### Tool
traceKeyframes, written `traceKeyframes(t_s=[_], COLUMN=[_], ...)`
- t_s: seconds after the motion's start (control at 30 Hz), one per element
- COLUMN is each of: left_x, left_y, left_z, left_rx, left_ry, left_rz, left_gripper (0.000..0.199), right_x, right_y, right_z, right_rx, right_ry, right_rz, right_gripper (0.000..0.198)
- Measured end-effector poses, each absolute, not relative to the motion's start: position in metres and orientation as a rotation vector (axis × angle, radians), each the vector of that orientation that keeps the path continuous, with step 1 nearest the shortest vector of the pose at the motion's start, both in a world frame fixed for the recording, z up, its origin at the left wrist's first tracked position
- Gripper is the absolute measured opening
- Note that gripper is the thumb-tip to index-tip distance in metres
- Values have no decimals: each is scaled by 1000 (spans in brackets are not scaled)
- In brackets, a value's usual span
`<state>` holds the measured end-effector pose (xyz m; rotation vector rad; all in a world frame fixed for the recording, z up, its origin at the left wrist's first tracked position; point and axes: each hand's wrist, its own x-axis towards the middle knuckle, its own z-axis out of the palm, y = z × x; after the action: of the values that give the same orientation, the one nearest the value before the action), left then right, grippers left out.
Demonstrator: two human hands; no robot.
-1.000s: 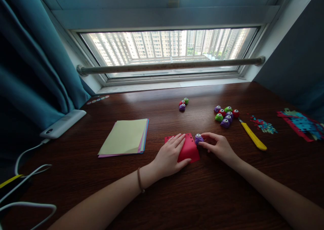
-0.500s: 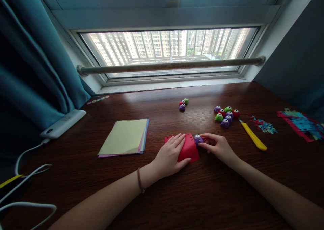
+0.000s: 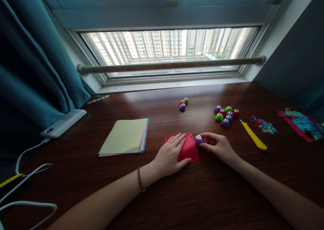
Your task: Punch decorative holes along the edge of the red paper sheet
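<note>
My left hand [image 3: 172, 154] lies flat, fingers stretched out, on a piece of red paper [image 3: 190, 150] and presses it to the table. Small holes show along the paper's upper edge and upper right corner; part of the sheet is hidden under the hand. At its right edge sits a purple craft punch [image 3: 198, 140] with a white button on top. The thumb and fingers of my right hand [image 3: 217, 145] pinch this punch from the right side. Whether the paper's edge is inside the punch's slot I cannot tell.
Several purple, red and green punches [image 3: 225, 122] are clustered at right, near a yellow-handled knife [image 3: 254, 137], paper confetti [image 3: 265, 125] and paper strips [image 3: 301, 122]. Three more punches [image 3: 182, 106] stand farther back. Left are a coloured paper stack [image 3: 123, 137] and a white power strip [image 3: 63, 123] with cables.
The purple punch has turned slightly in my right fingers, so its white top now faces more toward me. My left hand and the red paper have stayed in place.
</note>
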<state>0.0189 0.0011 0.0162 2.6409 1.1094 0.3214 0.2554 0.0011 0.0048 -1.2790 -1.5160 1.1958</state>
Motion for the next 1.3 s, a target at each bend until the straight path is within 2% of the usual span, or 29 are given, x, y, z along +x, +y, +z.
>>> traceKeyframes(t_s=[0.43,0.8,0.97,1.13,1.3], left_x=[19,20,19,19,18], left_y=[2,1,1,-2,-2], left_z=[14,13,16,19,19], left_rx=[2663,2694,2684,2645,2628], left_ry=[1154,1167,1193,1228,1196], left_rz=[298,253,288,354,345], left_gripper=[83,85,80,64,65], right_x=[252,248,252,256,258], right_y=[-1,-2,0,3,4], right_z=[17,7,12,16,16], right_rx=[-1283,-1236,-1236,-1214,-1224], right_ry=[-1774,-1834,-1862,-1891,-1872], right_rz=[1076,951,1005,1051,1080], right_gripper=[24,19,22,19,22])
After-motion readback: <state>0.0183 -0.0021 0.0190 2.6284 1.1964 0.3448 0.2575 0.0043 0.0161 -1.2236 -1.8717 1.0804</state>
